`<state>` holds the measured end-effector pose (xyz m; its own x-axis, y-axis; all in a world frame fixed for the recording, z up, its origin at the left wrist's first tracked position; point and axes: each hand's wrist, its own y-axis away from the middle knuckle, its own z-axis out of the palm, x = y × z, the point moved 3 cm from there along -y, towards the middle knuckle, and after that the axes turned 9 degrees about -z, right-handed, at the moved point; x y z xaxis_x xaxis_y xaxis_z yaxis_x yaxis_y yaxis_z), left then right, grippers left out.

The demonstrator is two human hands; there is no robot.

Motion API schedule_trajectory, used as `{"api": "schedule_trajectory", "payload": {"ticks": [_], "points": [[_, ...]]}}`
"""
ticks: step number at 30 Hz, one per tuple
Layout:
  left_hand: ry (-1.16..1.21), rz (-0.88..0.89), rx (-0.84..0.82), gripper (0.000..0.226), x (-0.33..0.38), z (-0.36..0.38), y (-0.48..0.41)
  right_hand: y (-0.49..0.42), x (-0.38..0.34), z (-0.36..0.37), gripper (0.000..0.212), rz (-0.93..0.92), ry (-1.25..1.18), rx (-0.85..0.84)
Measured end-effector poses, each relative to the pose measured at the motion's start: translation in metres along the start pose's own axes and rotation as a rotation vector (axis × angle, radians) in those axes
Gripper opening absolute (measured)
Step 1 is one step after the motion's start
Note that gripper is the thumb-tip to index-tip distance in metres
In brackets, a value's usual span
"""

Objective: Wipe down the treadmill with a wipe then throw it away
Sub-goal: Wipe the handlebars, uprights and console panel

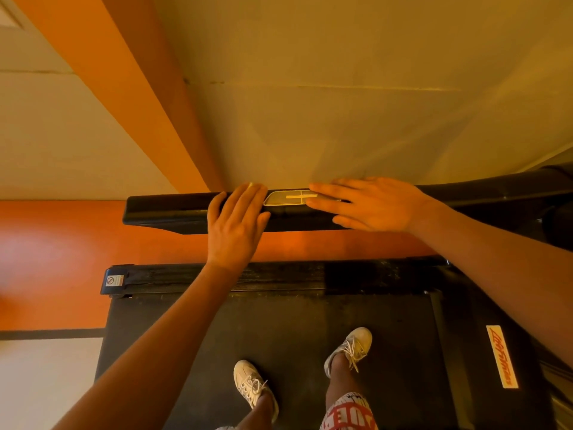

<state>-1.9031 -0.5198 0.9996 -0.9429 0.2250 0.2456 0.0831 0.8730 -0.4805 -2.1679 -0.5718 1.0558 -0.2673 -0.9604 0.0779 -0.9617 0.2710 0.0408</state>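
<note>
Black, smooth moulded plastic forms the long handrail (173, 209) of the treadmill (459, 342), a rounded bar running across the view with a blunt free end on the left. Set into its top is a grey, glossy lozenge-shaped pad (283, 198) bearing 1 pale plus sign. The 2 hands lie flat on the bar. The left hand (235, 225) has straight fingers held close together and reaching over the far edge. The right hand (372, 206) is spread, its fingertips touching the pad. A pale sliver (251, 184) shows at the left fingertips; whether it is the wipe cannot be told. Below, the matte, scuffed belt (294, 330) carries 2 cream laced shoes (248, 383), set apart. A ribbed strip crosses the belt's end, and an orange lettered label (502, 356) sits on the right side rail. Orange floor (55, 259) lies open to the left of the deck, and a pale beige seamed surface (341, 88) rises beyond the handrail.
</note>
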Motion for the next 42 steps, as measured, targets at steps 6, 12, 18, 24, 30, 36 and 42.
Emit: {"api": "schedule_trajectory", "payload": {"ticks": [6, 12, 18, 24, 30, 36, 42], "points": [[-0.029, -0.199, -0.089, 0.051, 0.0, -0.004, 0.0, -0.001, 0.0, -0.001, 0.053, -0.001, -0.003, 0.014], [-0.026, -0.148, -0.194, 0.059, 0.02, -0.003, -0.002, -0.002, -0.001, -0.002, 0.053, 0.014, -0.008, 0.005], [-0.055, -0.223, -0.228, 0.064, 0.001, -0.008, -0.008, -0.002, -0.001, -0.001, 0.053, 0.019, -0.006, 0.003], [-0.025, -0.197, -0.238, 0.053, 0.042, -0.001, -0.01, -0.002, -0.001, -0.001, 0.053, 0.032, 0.007, -0.014], [-0.033, -0.118, -0.337, 0.058, 0.038, -0.011, -0.013, -0.003, -0.003, -0.005, 0.052, 0.037, 0.01, 0.012], [0.052, -0.127, -0.355, 0.059, 0.006, -0.028, 0.0, -0.003, -0.006, -0.006, 0.054, 0.148, 0.0, -0.081], [-0.114, -0.014, -0.319, 0.054, -0.056, -0.027, 0.02, -0.037, -0.033, -0.009, 0.057, 0.478, -0.034, 0.06]]}}
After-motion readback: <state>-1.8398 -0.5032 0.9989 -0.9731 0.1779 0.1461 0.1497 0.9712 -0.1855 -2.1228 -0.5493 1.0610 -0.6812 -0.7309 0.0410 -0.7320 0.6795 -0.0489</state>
